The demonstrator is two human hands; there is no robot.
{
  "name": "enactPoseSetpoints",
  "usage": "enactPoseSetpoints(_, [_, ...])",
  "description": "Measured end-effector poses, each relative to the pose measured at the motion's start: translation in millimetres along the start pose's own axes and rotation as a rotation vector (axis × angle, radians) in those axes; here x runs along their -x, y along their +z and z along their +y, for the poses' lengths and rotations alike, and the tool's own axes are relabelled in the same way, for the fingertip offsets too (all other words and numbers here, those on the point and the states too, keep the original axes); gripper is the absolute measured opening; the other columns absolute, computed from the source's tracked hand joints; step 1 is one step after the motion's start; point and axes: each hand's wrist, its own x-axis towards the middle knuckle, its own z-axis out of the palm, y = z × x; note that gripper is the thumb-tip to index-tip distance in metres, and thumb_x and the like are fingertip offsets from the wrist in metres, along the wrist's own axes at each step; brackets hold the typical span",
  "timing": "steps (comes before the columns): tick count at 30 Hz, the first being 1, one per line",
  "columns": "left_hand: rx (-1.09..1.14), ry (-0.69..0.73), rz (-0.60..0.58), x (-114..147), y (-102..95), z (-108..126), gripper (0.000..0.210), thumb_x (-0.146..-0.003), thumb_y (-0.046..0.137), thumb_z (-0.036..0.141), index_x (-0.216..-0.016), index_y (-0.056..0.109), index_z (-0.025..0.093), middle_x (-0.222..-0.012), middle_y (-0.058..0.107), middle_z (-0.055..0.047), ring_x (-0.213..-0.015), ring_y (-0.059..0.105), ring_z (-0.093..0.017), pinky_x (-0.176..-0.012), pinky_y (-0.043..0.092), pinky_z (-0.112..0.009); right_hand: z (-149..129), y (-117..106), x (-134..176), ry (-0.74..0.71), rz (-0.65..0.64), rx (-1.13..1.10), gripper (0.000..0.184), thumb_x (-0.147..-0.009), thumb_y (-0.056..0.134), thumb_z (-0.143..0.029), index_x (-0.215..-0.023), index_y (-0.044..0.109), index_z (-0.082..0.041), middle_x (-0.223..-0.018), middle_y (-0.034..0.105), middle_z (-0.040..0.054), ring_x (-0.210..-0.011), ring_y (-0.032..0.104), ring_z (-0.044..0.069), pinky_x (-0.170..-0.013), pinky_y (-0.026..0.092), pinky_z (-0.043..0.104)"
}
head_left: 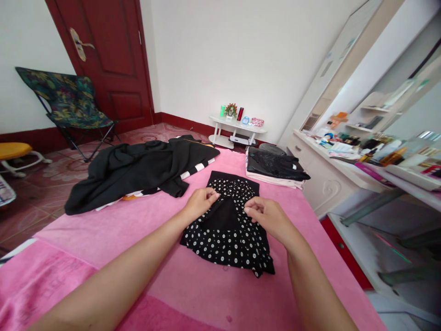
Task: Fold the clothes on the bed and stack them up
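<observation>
The dotted garment (225, 218) is lying part-folded on the pink blanket (203, 301), between left hand (200, 202) and right hand (267, 218).
Their fingers are resting curled over its sides; whether they're gripping cloth, I can't tell. A folded stack (272, 165) is sitting beyond, looking finished; a dark heap (134, 168) is sprawling loose, looking undone, its edge lying near the garment. Nothing's visibly blocking the hands.
</observation>
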Motion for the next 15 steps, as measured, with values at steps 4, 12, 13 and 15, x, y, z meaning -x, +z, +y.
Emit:
enactPoseSetpoints(4, [-0.055, -0.086, 0.094, 4, 9.8, -23, 0.028, -0.086, 0.047, 0.039, -0.075, 0.061, 0.018, -0.066, 0.061, 0.0, -0.064, 0.056, -0.016, -0.062, 0.041, -0.025, 18, 0, -2, 0.126, -0.073, 0.123, 0.01, -0.068, 0.066, -0.031, -0.064, 0.066, -0.022, -0.052, 0.061, -0.0026, -0.046, 0.054, 0.013, -0.046, 0.036, 0.023])
enactPoseSetpoints(12, [-0.025, 0.254, 0.178, -5, 2.4, 4, 0.022, -0.085, 0.047, 0.017, -0.096, 0.066, 0.019, -0.105, 0.065, -0.006, -0.1, 0.059, -0.018, -0.091, 0.045, -0.031, 8, -4, -12, 0.027, 0.351, 0.38, 0.015, -0.08, 0.054, -0.032, -0.077, 0.067, -0.024, -0.078, 0.069, 0.0017, -0.069, 0.061, 0.017, -0.061, 0.042, 0.028])
enactPoseSetpoints(13, [-0.029, 0.294, 0.129, -6, 6.4, 8, 0.024, -0.086, 0.046, 0.017, -0.1, 0.066, 0.019, -0.112, 0.064, -0.006, -0.106, 0.057, -0.019, -0.096, 0.043, -0.033, 8, 2, -15, -0.045, 0.362, 0.319, 0.016, -0.082, 0.052, -0.031, -0.084, 0.067, -0.024, -0.086, 0.069, 0.0022, -0.075, 0.062, 0.017, -0.067, 0.044, 0.029])
enactPoseSetpoints(15, [-0.078, 0.316, 0.034, -5, 14.7, 9, 0.032, -0.088, 0.044, 0.019, -0.114, 0.063, 0.02, -0.127, 0.057, -0.007, -0.119, 0.051, -0.019, -0.105, 0.037, -0.035, 14, 15, -19, -0.161, 0.335, 0.209, 0.02, -0.083, 0.051, -0.031, -0.096, 0.065, -0.023, -0.102, 0.066, 0.004, -0.09, 0.061, 0.018, -0.078, 0.046, 0.031])
